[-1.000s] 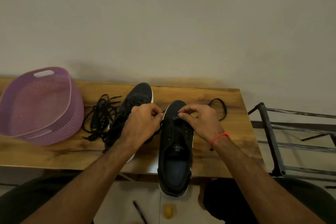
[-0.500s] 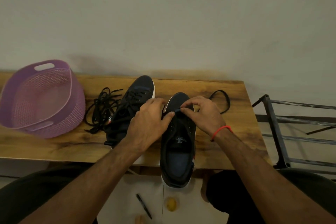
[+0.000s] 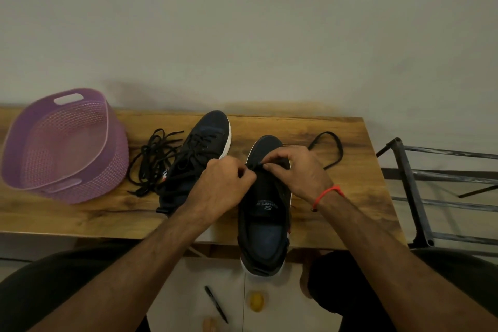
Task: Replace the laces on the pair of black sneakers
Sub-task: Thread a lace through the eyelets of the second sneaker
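Two hands now meet at the toe end of the right sneaker (image 3: 265, 197); my left hand (image 3: 223, 188) has closed in, pinching the lace (image 3: 327, 149) with my right hand (image 3: 297, 170); threading the lowest eyelets, I judge.

bare forearms, no sleeves; red thread bracelet (image 3: 327, 193) on right wrist; dark trousers (image 3: 54, 286).

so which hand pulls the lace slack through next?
Probably right hand: it pinches the lace on the side where the slack loops beside the shoe. Left hand pinches the other end.
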Action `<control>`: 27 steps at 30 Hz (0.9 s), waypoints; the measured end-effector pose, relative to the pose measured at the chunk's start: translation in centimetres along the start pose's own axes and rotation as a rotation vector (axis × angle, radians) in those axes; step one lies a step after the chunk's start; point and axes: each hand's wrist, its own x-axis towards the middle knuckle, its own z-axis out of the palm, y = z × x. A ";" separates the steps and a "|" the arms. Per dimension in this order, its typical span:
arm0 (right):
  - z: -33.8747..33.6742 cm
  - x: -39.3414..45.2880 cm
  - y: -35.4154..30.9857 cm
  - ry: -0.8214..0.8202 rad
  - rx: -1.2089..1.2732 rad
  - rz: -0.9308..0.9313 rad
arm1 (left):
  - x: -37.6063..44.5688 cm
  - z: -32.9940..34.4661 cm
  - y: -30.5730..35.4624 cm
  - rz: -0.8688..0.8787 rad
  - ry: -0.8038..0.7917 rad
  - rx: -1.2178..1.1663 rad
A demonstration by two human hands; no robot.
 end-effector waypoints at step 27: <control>0.7 -1.5 -1.8 -0.030 -0.045 -0.080 | 0.5 -1.3 -0.8 0.030 -0.143 -0.007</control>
